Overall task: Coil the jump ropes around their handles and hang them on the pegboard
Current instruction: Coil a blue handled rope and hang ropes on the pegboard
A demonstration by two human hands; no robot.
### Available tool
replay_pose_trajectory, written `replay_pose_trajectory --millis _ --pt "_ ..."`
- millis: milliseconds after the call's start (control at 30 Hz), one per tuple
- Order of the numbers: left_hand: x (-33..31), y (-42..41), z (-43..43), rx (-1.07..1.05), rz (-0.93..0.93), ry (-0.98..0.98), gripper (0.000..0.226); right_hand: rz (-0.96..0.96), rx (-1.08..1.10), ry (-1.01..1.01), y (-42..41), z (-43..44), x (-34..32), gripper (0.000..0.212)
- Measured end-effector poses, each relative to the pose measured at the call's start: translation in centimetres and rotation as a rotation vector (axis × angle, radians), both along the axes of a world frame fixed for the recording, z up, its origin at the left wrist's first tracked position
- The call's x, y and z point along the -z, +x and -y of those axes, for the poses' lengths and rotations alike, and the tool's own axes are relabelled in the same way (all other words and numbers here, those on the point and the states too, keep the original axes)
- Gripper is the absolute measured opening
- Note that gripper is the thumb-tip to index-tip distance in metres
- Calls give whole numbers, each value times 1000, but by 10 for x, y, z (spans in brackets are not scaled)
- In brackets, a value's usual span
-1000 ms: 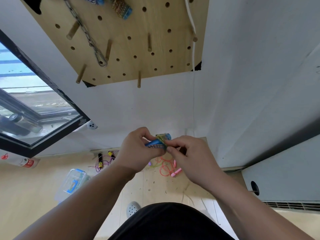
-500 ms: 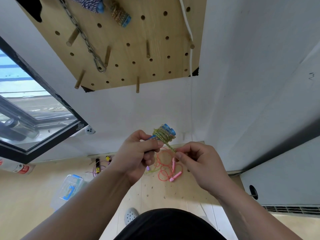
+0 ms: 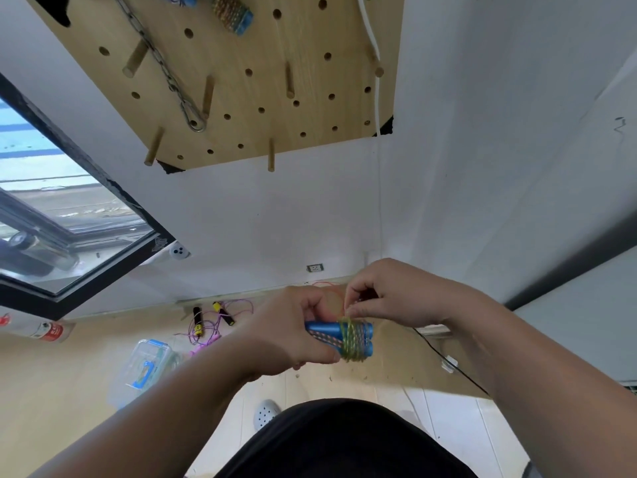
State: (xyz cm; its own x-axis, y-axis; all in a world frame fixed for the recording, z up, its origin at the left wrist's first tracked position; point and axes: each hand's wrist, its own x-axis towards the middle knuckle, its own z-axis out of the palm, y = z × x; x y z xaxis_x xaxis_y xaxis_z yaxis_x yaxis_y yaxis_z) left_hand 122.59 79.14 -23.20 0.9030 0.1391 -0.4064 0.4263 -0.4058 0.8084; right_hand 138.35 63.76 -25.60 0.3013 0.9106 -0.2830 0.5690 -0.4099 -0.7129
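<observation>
Coiling step, near done: left hand (image 3: pixel 293 336) grips the blue handles (image 3: pixel 324 331) at frame centre, fingers curled round them. Right hand (image 3: pixel 396 294), at their 1 o'clock, pinches the top of the yellow-green coil (image 3: pixel 355 339). Next, likely: secure the last wrap (snugly, or it may slip), then lift to the pegboard (image 3: pixel 241 81) at 12 o'clock. Half a second ago the bundle was tipped upward with the right hand at its 4 o'clock; now it lies level

Floor: pale wooden boards (image 3: pixel 51 391) across the lower frame.
Left of centre: purple jump rope with black-and-yellow handles (image 3: pixel 213 322), loosely tangled near the wall.
Lower left: clear plastic box with blue latches (image 3: pixel 144 367), near the rope.
Far left: white can with red label (image 3: pixel 38 331), on its side.
Bottom centre: white perforated clog (image 3: pixel 265 412).
Right: thin black cable (image 3: pixel 448 363).
</observation>
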Motion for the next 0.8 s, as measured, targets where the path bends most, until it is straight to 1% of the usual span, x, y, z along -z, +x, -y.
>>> replay_pose_trajectory --millis 100,167,267,367,433,533,600,700,800 --pt "7 2 -6 46 15 172 31 127 -22 -4 -8 -13 -6 10" --pt "11 2 -8 27 36 244 32 222 -6 -16 -16 -19 -10 11" --pt "15 4 -8 -83 90 324 34 289 105 -4 -32 -24 -14 16" --pt "17 6 -9 -211 131 315 33 277 199 61 -48 -22 -14 26" --pt "15 8 -9 -304 135 219 32 257 254 140 -55 -18 -10 28" --pt "8 15 -10 -488 117 -11 32 198 360 316 -65 -9 1 28" --pt "7 19 -10 -583 109 -150 34 180 392 386 -72 -5 10 30" --pt "5 21 -4 -627 71 -337 37 172 468 513 -78 -1 20 31" --pt "2 19 -1 -594 25 -433 34 172 511 598 -77 5 25 35"
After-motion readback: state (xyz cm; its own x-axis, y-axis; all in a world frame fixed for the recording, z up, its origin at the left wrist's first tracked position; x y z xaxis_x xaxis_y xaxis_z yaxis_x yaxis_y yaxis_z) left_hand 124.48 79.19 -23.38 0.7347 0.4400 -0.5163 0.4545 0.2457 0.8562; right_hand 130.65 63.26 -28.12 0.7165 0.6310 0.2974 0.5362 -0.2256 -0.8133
